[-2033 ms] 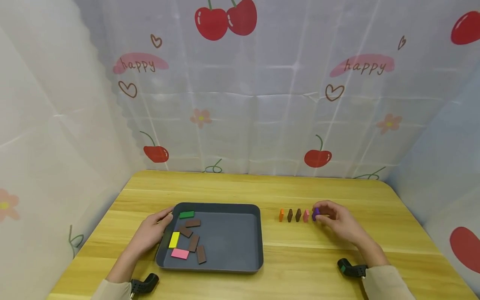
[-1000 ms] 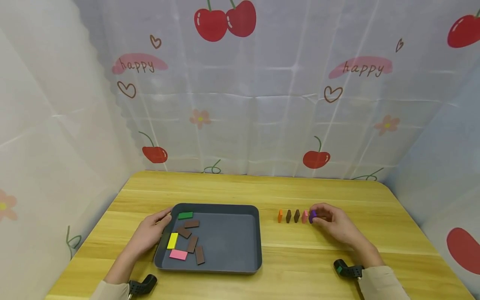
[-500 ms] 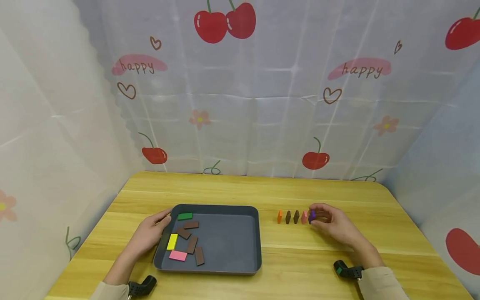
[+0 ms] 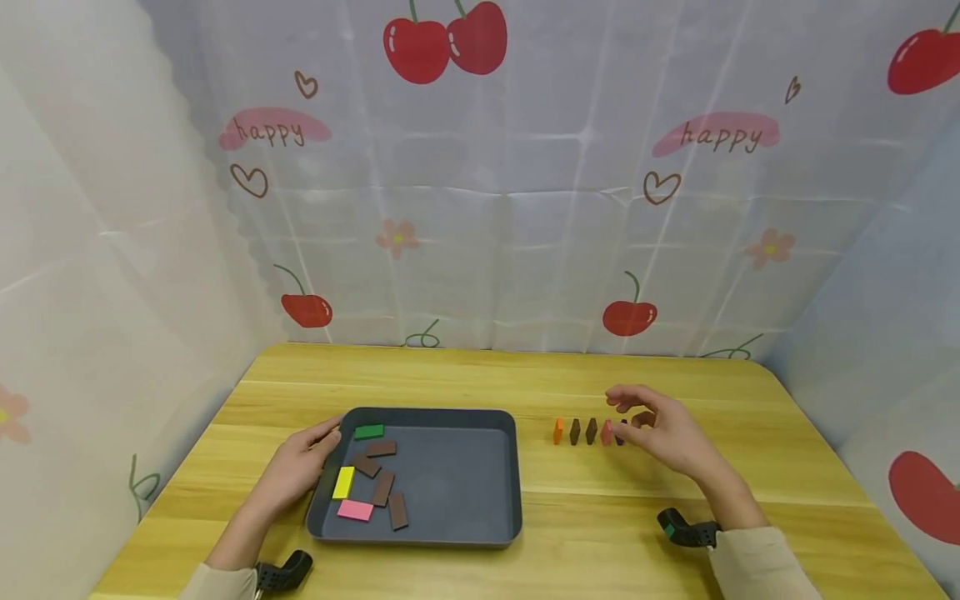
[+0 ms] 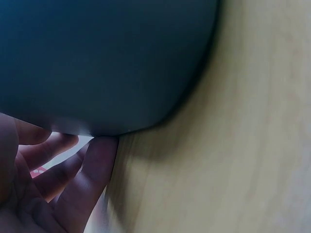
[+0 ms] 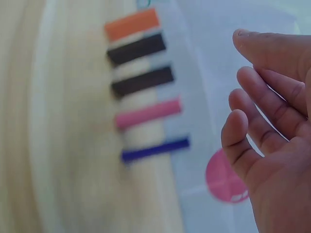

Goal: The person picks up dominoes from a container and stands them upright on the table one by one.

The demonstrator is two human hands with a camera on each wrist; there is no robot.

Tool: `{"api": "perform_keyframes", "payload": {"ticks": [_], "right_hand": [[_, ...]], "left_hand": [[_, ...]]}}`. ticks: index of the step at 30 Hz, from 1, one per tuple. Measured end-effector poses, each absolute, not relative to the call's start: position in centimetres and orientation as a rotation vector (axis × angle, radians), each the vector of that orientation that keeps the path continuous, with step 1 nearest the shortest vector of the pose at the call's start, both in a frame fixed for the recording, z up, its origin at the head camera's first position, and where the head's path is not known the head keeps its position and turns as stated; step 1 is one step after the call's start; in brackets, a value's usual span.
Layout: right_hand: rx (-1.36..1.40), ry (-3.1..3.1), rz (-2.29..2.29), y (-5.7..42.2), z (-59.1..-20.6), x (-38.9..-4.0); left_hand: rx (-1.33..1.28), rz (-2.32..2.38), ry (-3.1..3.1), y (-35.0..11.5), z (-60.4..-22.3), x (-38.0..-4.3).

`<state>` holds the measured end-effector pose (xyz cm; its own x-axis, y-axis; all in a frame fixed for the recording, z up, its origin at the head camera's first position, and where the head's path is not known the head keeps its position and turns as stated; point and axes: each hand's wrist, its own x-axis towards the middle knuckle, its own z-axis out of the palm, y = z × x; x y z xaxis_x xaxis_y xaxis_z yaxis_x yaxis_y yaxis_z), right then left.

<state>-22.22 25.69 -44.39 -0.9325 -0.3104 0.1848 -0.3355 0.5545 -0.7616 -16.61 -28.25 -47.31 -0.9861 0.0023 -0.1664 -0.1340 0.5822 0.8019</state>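
Five coloured dominoes would be too exact a tally, so: several dominoes stand on edge in a row right of the tray. An orange domino (image 4: 558, 432) is leftmost, then two dark brown dominoes (image 4: 575, 432), a pink domino (image 4: 607, 432) and a purple domino (image 6: 155, 149). My right hand (image 4: 667, 433) hovers just above the purple end, fingers loosely bent and apart, touching none of them in the right wrist view. At the left, my left hand (image 4: 296, 467) holds the dark grey tray (image 4: 480, 475) by its left side, thumb at the rim; its fingertips meet the outer wall in the left wrist view.
Inside the tray lie a green domino (image 4: 368, 432), a yellow domino (image 4: 343, 482), a pink domino (image 4: 355, 510) and several brown dominoes (image 4: 398, 511), all flat on the left side. A cherry-print curtain (image 4: 495, 275) hangs behind the wooden table (image 4: 600, 533).
My right hand has let go of the purple domino, which was brought beside the pink one, and has lifted with its fingers spread. The left hand stays at the tray.
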Motion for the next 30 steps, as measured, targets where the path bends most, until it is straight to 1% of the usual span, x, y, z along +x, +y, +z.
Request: {"api": "perform_keyframes", "payload": {"ticks": [5, 14, 21, 30], "right_hand": [[0.698, -2.732, 1.373, 23.1, -43.3, -22.2], [0.937, -2.758, 1.415, 18.7, -42.8, -22.6], [1.184, -2.733, 1.363, 14.8, -42.4, -22.9], [1.338, -2.761, 1.322, 10.9, -41.9, -22.8]], "left_hand": [[-0.107, 1.366, 2.67, -28.2, -47.3, -16.5], [-0.089, 1.344, 2.7, -28.3, -47.6, -16.8], [-0.107, 1.379, 2.659, -28.3, -47.5, -16.7], [-0.102, 1.321, 2.716, -28.4, -47.2, -16.4]]}}
